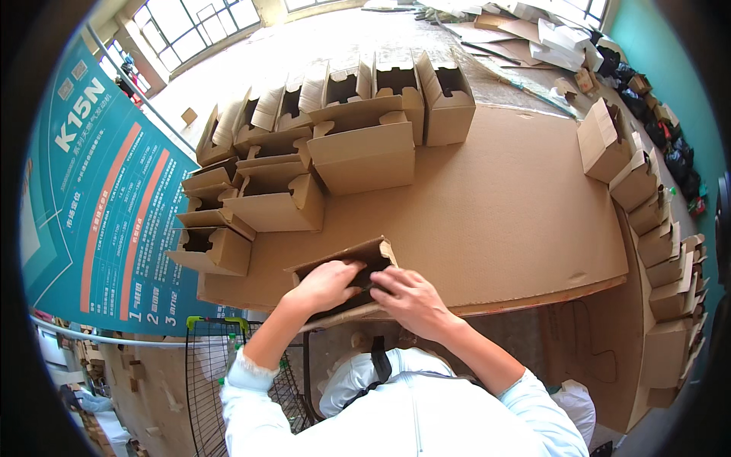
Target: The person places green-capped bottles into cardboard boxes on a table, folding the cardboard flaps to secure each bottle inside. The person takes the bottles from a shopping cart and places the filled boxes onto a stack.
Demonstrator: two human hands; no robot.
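A brown cardboard box (349,251) with its top open sits tilted at the near edge of the cardboard-covered table, right in front of me. My left hand (329,286) reaches over its left side, fingers bent down inside and closed on the cardboard. At the right end of the opening, my right hand (411,298) grips the box with curled fingers, slightly blurred. Both hands hide much of the near wall, and the inside is dark. Just beyond to the left stands another open box (278,207), touched by neither hand.
Several open boxes (362,161) stand in rows on the table's far left. More boxes (605,141) line the right side. A cardboard sheet (502,221) covers the table. A black wire cart (209,381) is at lower left, beside a teal banner (99,198). Flattened cardboard (525,49) lies far right.
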